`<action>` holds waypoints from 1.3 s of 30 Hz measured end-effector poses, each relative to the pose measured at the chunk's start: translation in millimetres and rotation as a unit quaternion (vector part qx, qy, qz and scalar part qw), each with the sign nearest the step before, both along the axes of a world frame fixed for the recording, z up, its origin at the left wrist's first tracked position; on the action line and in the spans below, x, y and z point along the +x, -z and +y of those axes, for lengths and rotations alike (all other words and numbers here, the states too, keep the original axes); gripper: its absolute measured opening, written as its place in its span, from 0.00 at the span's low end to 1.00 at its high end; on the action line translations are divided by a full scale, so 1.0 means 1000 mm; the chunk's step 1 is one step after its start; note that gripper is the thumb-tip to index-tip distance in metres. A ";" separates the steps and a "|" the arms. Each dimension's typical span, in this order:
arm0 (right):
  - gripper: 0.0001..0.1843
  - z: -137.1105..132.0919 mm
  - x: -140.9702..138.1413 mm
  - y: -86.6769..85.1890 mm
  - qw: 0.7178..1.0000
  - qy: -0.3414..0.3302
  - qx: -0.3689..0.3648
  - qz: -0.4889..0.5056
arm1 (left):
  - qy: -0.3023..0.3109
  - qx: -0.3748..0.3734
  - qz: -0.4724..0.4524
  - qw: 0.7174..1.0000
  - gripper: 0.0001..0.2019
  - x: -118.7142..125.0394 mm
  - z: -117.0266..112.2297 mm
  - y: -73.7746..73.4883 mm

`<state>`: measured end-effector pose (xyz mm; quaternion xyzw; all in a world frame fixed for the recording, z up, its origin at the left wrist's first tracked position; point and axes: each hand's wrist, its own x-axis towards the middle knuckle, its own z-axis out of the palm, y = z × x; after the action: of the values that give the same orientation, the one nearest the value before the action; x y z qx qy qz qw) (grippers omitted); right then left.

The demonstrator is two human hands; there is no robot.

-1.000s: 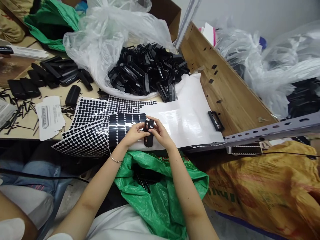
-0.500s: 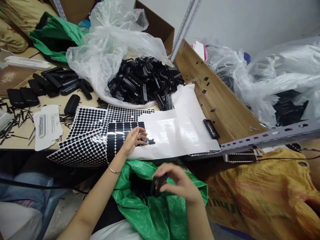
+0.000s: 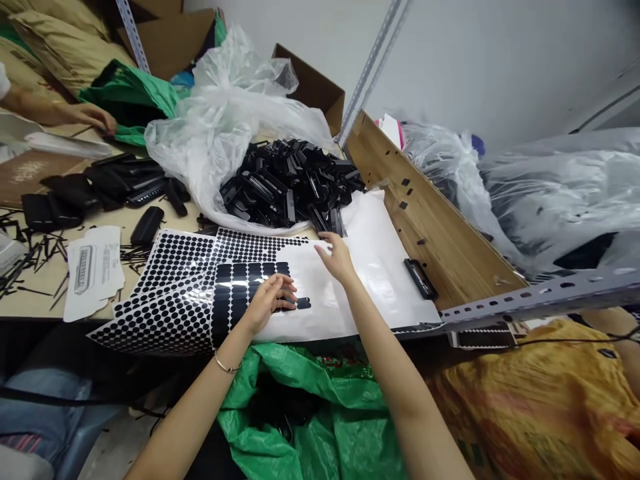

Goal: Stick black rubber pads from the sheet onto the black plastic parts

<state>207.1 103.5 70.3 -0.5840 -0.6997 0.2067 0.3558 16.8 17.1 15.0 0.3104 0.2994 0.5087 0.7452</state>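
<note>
My left hand point(image 3: 273, 301) rests on a sheet of black stickers point(image 3: 233, 290), its fingers loosely spread near the last dark pieces on the white backing point(image 3: 325, 287). Above that backing, my right hand point(image 3: 337, 257) is open, thumb and fingers apart, with nothing visible in it. Its fingertips are close to the near edge of a heap of black plastic parts point(image 3: 280, 183) lying on a clear plastic bag point(image 3: 215, 133). Below the table edge, a green woven bag point(image 3: 345, 427) gapes open with dark parts inside, hard to make out.
A wooden board point(image 3: 425, 213) and a metal shelf rail point(image 3: 550, 290) border the right side; one black part point(image 3: 420, 279) leans there. Printed cards point(image 3: 95, 267) and black pieces point(image 3: 147, 227) lie left. A co-worker's hand point(image 3: 97, 117) is at the upper left.
My right hand has let go of a black part it held over the green bag and moved up to the heap. My left hand stays on the sheet. A co-worker's hand has appeared.
</note>
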 end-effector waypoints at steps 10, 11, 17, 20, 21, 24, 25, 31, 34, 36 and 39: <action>0.21 0.080 0.000 0.035 0.989 0.131 0.054 -0.042 | 0.009 -0.002 0.000 1.000 0.20 0.003 0.004 0.001; 0.20 0.074 0.002 0.035 0.988 0.134 0.068 -0.023 | 0.006 0.000 -0.001 1.000 0.19 0.003 0.004 0.002; 0.14 0.013 0.005 0.040 0.982 0.079 0.084 0.148 | -0.054 0.016 -0.037 0.998 0.15 0.002 0.005 0.005; 0.19 -0.009 0.005 0.037 0.985 0.036 0.007 0.170 | -0.080 0.029 -0.039 0.996 0.19 0.000 0.003 0.004; 0.20 -0.012 0.005 0.034 0.984 0.031 -0.006 0.174 | -0.091 0.039 -0.034 0.995 0.21 0.000 0.003 0.003; 0.20 -0.017 0.000 0.022 0.978 0.062 0.025 0.199 | -0.119 0.069 -0.015 0.990 0.23 -0.001 0.002 0.000; 0.20 -0.020 -0.003 0.018 0.974 0.068 0.044 0.213 | -0.122 0.075 -0.010 0.990 0.24 0.000 0.001 -0.001; 0.31 -0.068 -0.038 0.018 0.988 -0.080 0.023 0.129 | -0.135 0.049 0.002 0.990 0.25 0.005 0.005 0.007; 0.21 -0.089 -0.037 0.028 0.994 -0.107 0.030 0.018 | -0.168 0.023 0.002 0.986 0.20 0.006 0.006 0.012; 0.12 -0.094 -0.025 0.032 0.994 -0.097 0.023 -0.033 | -0.177 0.017 0.004 0.984 0.19 0.006 0.007 0.012; 0.08 -0.093 -0.007 0.034 0.989 -0.111 -0.013 -0.098 | -0.163 0.015 0.016 0.986 0.20 0.005 0.007 0.009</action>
<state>200.4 10.6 36.2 -0.5247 -0.7891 0.1958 0.2522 21.3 23.7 5.5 0.2764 0.3508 0.6227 0.6425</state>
